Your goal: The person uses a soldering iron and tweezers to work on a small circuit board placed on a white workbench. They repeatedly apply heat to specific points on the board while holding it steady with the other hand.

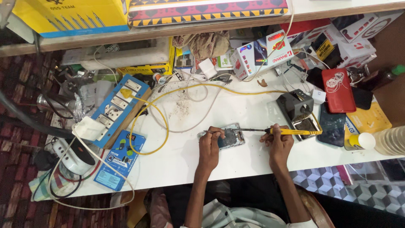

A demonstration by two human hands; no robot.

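Two hands meet over an opened phone (228, 137) lying near the front edge of the white surface (253, 160). Our left hand (210, 142) is curled shut, pinching a thin tool against the phone's left end. Our right hand (276, 138) is closed around a yellow-handled soldering iron (291, 131), its tip reaching the board. We'd best keep the tip light and brief, both wrists resting low, forearms angled inward.

Cluttered white workbench under a shelf.
White tabletop (253, 160) beneath a wooden shelf (168, 29); dark red patterned floor (17, 139) at left, grey-and-white cube-pattern floor (337, 185) at lower right. Even, bright lighting throughout.
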